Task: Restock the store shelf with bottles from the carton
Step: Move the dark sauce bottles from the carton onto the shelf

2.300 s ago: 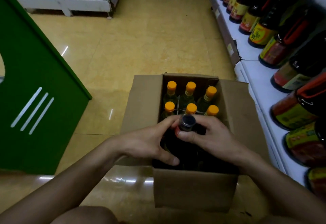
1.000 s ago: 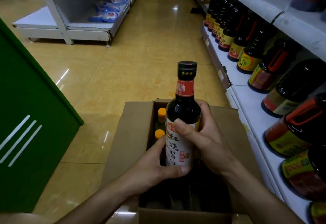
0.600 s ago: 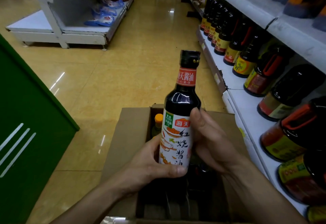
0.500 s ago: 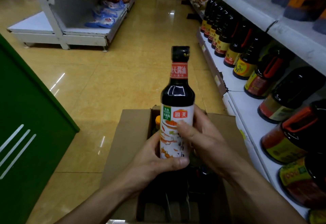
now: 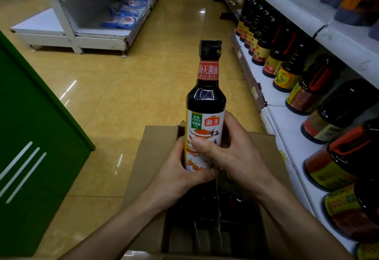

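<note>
I hold a dark soy sauce bottle (image 5: 206,99) with a black cap and a white and orange label upright above the open cardboard carton (image 5: 143,169). My left hand (image 5: 174,175) grips the bottle's base, thumb wrapped across the front. My right hand (image 5: 231,157) grips its label, thumb in front and fingers behind. The carton stands on the floor below, its inside dark with cardboard dividers. To the right runs the white store shelf (image 5: 287,124), lined with dark sauce bottles and jugs (image 5: 336,112).
A green panel (image 5: 34,147) stands on the left. Tan tiled floor (image 5: 143,75) stretches ahead down the aisle. A white shelf unit (image 5: 86,13) with blue and red packets stands at the far left. An upper shelf (image 5: 307,13) overhangs the right side.
The bottle came up out of the carton and was turned so its label faces me. My right thumb moved onto the label's front.
</note>
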Demonstrator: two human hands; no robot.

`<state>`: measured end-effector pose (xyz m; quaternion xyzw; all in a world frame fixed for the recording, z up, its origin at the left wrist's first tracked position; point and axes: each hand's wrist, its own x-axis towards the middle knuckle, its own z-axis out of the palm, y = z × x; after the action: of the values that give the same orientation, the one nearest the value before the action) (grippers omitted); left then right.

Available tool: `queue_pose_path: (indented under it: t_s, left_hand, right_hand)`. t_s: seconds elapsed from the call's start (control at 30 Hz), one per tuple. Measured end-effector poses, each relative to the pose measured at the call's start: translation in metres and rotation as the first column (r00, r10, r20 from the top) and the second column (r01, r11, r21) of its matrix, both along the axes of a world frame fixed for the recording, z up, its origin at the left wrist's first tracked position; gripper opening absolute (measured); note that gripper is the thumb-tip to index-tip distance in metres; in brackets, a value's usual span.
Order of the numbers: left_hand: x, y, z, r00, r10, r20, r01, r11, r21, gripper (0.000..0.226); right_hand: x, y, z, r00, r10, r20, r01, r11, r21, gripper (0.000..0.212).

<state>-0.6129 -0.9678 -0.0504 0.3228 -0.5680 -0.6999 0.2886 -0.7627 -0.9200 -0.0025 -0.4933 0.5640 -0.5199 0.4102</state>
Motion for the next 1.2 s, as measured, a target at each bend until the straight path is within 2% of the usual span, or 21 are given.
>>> queue_pose_path:
  t_s: [0.2, 0.4, 0.7, 0.93, 1.2]
  left_hand:
    - [0.0, -0.004, 0.042, 1.0, -0.03, -0.004, 0.03, 0.999, 0.022, 0.068]
    - [-0.006, -0.004, 0.136, 1.0, -0.027, -0.005, 0.027, 0.999, 0.032, 0.068]
    - [-0.007, -0.007, 0.362, 0.998, -0.055, -0.005, 0.055, 0.998, -0.013, 0.067]
    - [-0.004, -0.01, 0.552, 0.988, -0.155, 0.004, 0.156, 0.987, -0.044, 0.059]
    - [-0.013, -0.009, 0.713, 0.952, -0.306, -0.028, 0.302, 0.947, -0.112, 0.058]
  right_hand:
    - [-0.001, -0.001, 0.043, 0.999, -0.048, 0.0, 0.048, 0.999, 0.0, 0.056]
    - [-0.005, -0.003, 0.137, 0.997, -0.08, 0.02, 0.079, 0.997, 0.015, 0.047]
    - [-0.01, 0.001, 0.369, 0.995, -0.097, -0.022, 0.096, 0.995, -0.004, 0.044]
    - [-0.003, 0.011, 0.563, 0.984, -0.169, -0.051, 0.168, 0.985, -0.025, 0.04]
    - [0.0, 0.035, 0.725, 0.949, -0.294, -0.11, 0.287, 0.955, -0.079, 0.039]
